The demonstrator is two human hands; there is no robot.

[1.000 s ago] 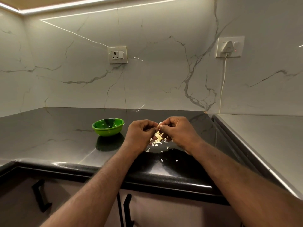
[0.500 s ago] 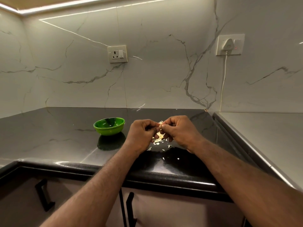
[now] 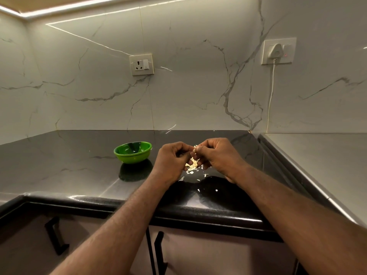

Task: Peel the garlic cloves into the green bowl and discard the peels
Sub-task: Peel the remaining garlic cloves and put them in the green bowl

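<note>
You've got the small pale garlic clove (image 3: 194, 149) pinched in a two-handed grip, left hand (image 3: 174, 159) against right hand (image 3: 216, 155), right over the papery peel scraps (image 3: 191, 166), probably so the mess stays together, with the round green bowl (image 3: 132, 153) just left of the grip on the glossy black desk (image 3: 69, 155).

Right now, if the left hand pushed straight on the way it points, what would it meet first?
The garlic clove that the left hand and right hand pinch together, then the right hand's fingers. The green bowl lies off that line, as far as depth shows.
</note>
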